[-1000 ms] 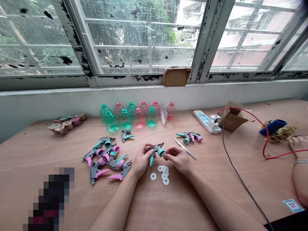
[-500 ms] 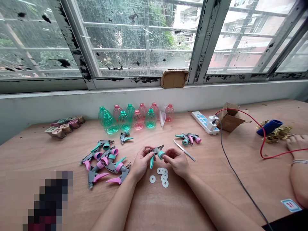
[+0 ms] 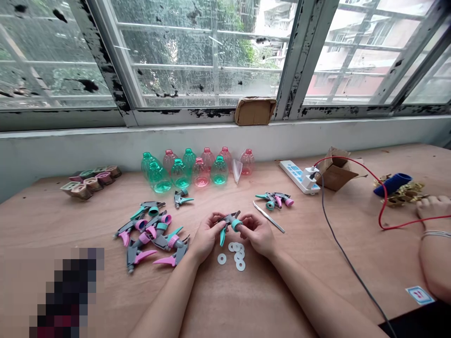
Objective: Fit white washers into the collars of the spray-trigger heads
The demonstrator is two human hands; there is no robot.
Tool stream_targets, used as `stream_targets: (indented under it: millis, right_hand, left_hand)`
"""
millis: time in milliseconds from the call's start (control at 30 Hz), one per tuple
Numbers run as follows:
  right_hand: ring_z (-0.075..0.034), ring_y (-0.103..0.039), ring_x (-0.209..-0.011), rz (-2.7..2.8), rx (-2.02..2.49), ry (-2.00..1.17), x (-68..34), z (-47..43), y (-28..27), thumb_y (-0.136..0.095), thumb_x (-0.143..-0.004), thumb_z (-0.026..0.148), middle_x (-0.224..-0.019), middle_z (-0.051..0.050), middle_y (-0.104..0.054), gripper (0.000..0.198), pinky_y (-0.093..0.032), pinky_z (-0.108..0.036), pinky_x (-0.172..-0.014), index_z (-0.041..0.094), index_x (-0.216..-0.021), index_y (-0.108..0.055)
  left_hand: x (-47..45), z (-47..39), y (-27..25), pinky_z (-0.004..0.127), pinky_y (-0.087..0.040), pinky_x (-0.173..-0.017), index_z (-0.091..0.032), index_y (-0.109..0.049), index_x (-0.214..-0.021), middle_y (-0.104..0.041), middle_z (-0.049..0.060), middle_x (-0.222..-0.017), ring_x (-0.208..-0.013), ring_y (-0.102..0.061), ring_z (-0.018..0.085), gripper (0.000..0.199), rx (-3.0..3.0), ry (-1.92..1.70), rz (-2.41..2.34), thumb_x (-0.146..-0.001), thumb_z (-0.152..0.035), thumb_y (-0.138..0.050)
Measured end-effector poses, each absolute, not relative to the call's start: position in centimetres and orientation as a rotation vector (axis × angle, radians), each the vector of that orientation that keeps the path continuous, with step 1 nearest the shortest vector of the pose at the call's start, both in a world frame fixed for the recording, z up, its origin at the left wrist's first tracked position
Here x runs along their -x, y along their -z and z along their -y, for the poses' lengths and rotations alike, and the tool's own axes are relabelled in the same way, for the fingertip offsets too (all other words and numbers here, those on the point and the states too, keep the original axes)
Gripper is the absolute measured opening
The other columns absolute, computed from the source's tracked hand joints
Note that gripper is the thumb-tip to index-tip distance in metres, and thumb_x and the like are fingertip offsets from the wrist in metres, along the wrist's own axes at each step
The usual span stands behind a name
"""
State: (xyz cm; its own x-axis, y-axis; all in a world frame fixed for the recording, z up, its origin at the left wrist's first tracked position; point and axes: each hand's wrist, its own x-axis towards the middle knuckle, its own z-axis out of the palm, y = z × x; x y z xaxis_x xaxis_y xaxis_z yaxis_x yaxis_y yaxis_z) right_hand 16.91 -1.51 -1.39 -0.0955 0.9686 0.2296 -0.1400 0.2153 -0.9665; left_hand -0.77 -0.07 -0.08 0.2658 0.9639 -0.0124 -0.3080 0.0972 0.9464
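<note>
My left hand (image 3: 207, 237) is closed around a grey trigger spray head (image 3: 230, 219) with a teal trigger and teal collar, held a little above the table. The fingers of my right hand (image 3: 259, 234) are pinched together at the collar's open end. Whatever lies between those fingertips is hidden. Below both hands lie several flat white ring washers (image 3: 239, 256), some overlapping, with one washer (image 3: 221, 258) apart on the left. To the right of my right hand rests a thin metal tweezers-like tool (image 3: 268, 217).
Left of my hands is a pile of grey, pink and teal spray heads (image 3: 151, 230); a smaller group (image 3: 275, 199) lies right. Green and pink bottles (image 3: 181, 176) stand behind. A power strip (image 3: 298, 176), a grey cable (image 3: 343, 253) and a co-worker's hand (image 3: 433, 206) are at right.
The whole view has shifted slightly, with the table's things a little higher and further left. Both hands keep nearly the same pose at the spray head.
</note>
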Motion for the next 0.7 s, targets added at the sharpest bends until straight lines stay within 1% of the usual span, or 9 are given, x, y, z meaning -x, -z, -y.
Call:
stream_targets:
  millis: [367, 500, 700]
  right_hand:
    - [-0.009, -0.055, -0.050, 1.326, 0.904, -1.179, -16.94, 1.62, 1.00, -0.069, -0.082, 0.041, -0.064, 0.003, -0.062, 0.023, -0.046, -0.021, -0.049, 0.019, -0.088, -0.061]
    - [-0.010, -0.054, -0.051, 1.342, 0.915, -1.163, -16.96, 1.57, 1.13, -0.068, -0.083, 0.040, -0.063, 0.003, -0.061, 0.023, -0.045, -0.021, -0.049, 0.019, -0.089, -0.060]
    - [-0.009, -0.053, -0.050, 1.332, 0.929, -1.143, -16.92, 1.51, 1.36, -0.068, -0.083, 0.041, -0.066, 0.003, -0.061, 0.024, -0.044, -0.021, -0.048, 0.019, -0.091, -0.060]
  left_hand:
    - [0.72, 0.04, 0.25, 0.025, -0.048, -0.068, -0.018, -0.062, -0.092, -0.065, 0.003, -0.092, -0.072, -0.061, 0.013, 0.025, -1.087, -1.121, -0.821, -0.074, -0.027, -0.075]
    - [0.72, 0.12, 0.22, 0.026, -0.049, -0.070, -0.018, -0.061, -0.092, -0.065, 0.003, -0.097, -0.073, -0.061, 0.013, 0.024, -1.115, -1.120, -0.833, -0.075, -0.027, -0.075]
    - [0.65, 0.13, 0.08, 0.027, -0.049, -0.069, -0.017, -0.061, -0.093, -0.065, 0.003, -0.093, -0.071, -0.061, 0.013, 0.025, -1.112, -1.105, -0.833, -0.075, -0.029, -0.074]
